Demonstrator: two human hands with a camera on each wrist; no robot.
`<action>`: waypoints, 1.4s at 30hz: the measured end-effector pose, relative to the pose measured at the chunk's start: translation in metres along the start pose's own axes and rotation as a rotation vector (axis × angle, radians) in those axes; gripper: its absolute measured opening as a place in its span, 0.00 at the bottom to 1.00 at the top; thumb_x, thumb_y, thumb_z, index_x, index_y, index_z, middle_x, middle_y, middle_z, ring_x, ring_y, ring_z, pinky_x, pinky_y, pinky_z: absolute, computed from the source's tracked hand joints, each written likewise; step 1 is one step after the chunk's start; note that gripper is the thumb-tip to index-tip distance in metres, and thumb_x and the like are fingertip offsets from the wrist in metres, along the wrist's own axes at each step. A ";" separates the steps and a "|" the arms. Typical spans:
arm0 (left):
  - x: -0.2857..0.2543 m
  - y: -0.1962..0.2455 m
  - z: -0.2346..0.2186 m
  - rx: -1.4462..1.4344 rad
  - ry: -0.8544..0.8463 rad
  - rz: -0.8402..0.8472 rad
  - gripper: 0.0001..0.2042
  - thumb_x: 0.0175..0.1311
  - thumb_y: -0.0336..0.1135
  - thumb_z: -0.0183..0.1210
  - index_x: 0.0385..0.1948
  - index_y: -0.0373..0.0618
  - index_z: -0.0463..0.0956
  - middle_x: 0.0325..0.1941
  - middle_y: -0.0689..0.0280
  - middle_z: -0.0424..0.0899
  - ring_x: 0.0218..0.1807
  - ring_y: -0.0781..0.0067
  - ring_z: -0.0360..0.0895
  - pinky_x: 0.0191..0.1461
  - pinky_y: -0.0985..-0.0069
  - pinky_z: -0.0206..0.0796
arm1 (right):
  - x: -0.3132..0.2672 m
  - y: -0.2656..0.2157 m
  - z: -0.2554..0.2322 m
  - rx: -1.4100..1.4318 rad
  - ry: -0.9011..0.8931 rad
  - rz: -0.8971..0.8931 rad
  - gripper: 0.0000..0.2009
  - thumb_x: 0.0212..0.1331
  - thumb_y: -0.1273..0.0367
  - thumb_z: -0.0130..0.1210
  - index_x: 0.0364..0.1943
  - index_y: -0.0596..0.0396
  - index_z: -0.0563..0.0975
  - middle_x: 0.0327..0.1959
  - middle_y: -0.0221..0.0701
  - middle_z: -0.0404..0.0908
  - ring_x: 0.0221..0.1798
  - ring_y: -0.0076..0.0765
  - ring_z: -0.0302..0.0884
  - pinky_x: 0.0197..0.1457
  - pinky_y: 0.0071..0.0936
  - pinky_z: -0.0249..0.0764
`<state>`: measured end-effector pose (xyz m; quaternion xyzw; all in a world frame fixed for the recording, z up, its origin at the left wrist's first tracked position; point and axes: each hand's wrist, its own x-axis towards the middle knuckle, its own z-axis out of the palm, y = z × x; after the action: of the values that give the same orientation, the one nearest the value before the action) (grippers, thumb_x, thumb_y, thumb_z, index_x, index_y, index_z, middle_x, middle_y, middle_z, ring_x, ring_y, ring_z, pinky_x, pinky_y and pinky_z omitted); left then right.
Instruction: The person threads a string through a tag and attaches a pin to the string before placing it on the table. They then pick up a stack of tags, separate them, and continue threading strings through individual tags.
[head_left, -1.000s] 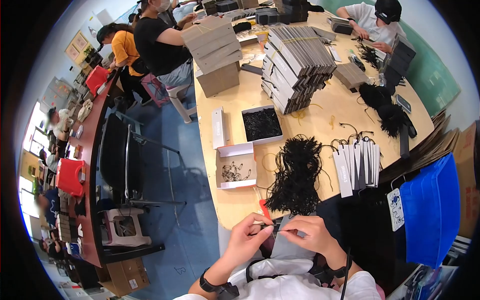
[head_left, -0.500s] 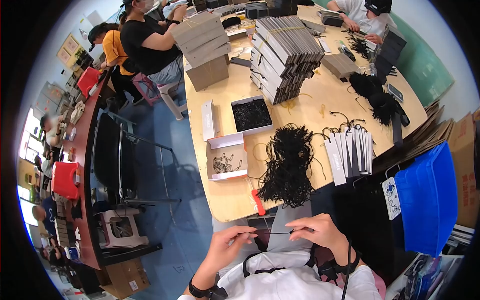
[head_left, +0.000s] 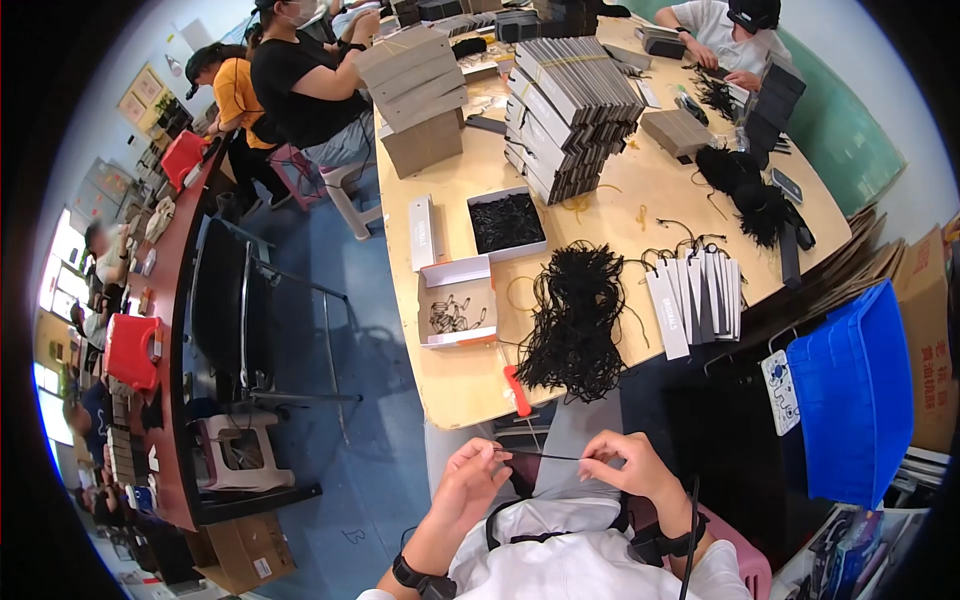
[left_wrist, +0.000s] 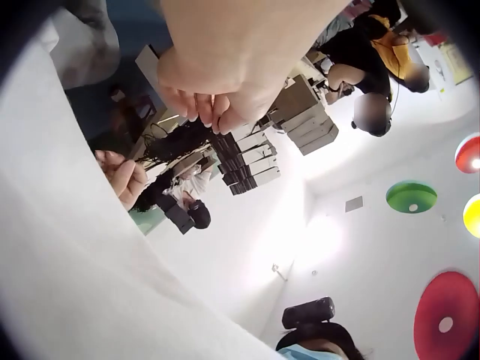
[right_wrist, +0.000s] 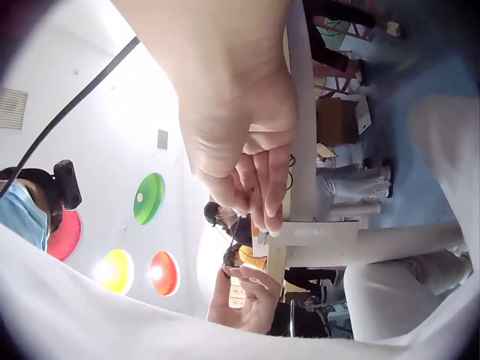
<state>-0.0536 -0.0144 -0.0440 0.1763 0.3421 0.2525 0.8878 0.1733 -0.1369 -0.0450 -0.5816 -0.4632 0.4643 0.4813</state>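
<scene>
A thin black cord point(head_left: 545, 456) is stretched between the two hands over the lap in the head view. The left hand point(head_left: 468, 476) pinches its left end between thumb and fingertips. Its right end is pinched by the right hand point(head_left: 627, 464). In the right wrist view a grey-white tag point(right_wrist: 311, 233) with lettering hangs beside the right hand point(right_wrist: 251, 150). Just beyond the hands, at the table's near edge, lies a red-handled tool point(head_left: 517, 391). A heap of black cords point(head_left: 572, 325) sits behind it.
On the table point(head_left: 455, 398) are an open box of metal clips point(head_left: 457, 307), a box of small black parts point(head_left: 506, 222), a fan of corded tags point(head_left: 690, 300) and tall bundled stacks point(head_left: 570, 115). A blue bin point(head_left: 850, 390) stands at the right.
The hands were close together, then drew apart with the cord pulled out between them. Since the middle frame the left hand has turned slightly upward. The view has shifted.
</scene>
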 end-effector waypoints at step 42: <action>0.017 -0.007 0.004 0.230 -0.156 0.023 0.07 0.67 0.34 0.55 0.32 0.42 0.74 0.21 0.76 0.68 0.21 0.90 0.57 0.22 0.88 0.43 | -0.024 0.017 -0.014 0.053 0.088 0.087 0.03 0.57 0.77 0.56 0.32 0.65 0.78 0.23 0.34 0.83 0.28 0.27 0.84 0.32 0.19 0.79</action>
<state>-0.0381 -0.0108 -0.0534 0.3000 0.2966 0.2075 0.8826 0.1856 -0.1639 -0.0583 -0.6082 -0.4035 0.4705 0.4959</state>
